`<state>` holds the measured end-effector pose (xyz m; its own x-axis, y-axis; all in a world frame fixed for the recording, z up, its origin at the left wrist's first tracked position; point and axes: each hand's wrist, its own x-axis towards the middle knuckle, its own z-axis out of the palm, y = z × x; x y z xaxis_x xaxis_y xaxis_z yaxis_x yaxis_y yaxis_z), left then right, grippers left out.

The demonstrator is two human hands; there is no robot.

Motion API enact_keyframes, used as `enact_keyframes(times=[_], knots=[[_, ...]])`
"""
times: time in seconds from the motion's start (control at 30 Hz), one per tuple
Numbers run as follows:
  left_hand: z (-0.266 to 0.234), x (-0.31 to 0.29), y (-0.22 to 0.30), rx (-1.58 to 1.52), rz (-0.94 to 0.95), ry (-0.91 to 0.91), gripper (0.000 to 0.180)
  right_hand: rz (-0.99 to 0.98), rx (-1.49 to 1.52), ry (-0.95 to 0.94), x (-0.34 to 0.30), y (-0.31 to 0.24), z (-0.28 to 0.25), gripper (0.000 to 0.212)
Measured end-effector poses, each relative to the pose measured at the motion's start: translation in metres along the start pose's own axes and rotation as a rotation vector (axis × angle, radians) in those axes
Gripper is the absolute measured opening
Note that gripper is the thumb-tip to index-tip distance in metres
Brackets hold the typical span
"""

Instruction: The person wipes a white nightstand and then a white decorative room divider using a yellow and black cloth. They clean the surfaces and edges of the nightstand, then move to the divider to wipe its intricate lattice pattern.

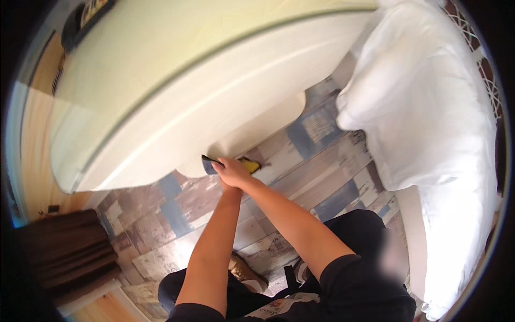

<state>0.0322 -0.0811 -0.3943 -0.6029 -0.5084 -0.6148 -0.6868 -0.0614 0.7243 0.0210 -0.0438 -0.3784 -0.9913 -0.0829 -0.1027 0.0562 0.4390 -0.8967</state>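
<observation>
In front of me, low beside the cream side of a large rounded pale-yellow-topped piece, my two hands meet. My right hand is closed around a dark, flat-edged thing, whose kind I cannot make out. On the other side of that hand a yellow piece with dark edges shows; whether it belongs to the same thing is unclear. My left hand lies under the right one, its fingers mostly hidden. Both forearms reach forward from the lower edge.
White bedding-like cloth hangs in folds at the right, by a white lattice. A dark brown pleated cloth is at the lower left. A black object rests at the upper left. Patchwork wood-look floor lies below; my shoe stands there.
</observation>
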Motion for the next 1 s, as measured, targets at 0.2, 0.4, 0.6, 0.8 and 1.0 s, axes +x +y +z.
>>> enact_keyframes(times=[0.2, 0.4, 0.6, 0.8, 1.0], knots=[[-0.004, -0.104, 0.079, 0.34, 0.217, -0.324, 0.047, 0.508, 0.573, 0.066, -0.042, -0.061, -0.138, 0.06], [-0.052, -0.248, 0.182, 0.396, 0.258, -0.489, 0.048, 0.69, 1.072, 0.316, -0.129, -0.207, -0.206, 0.061], [-0.11, -0.369, 0.229, 0.655, 0.3, -0.754, 0.061, 0.782, 1.595, 0.308, -0.22, -0.32, -0.288, 0.038], [-0.149, -0.556, 0.343, 0.581, 0.45, -0.932, 0.064, 0.715, 1.274, 0.676, -0.281, -0.458, -0.394, 0.04], [-0.173, -0.686, 0.37, 0.599, 0.761, -1.413, 0.05, 0.634, 1.335, 1.015, -0.391, -0.533, -0.451, 0.048]])
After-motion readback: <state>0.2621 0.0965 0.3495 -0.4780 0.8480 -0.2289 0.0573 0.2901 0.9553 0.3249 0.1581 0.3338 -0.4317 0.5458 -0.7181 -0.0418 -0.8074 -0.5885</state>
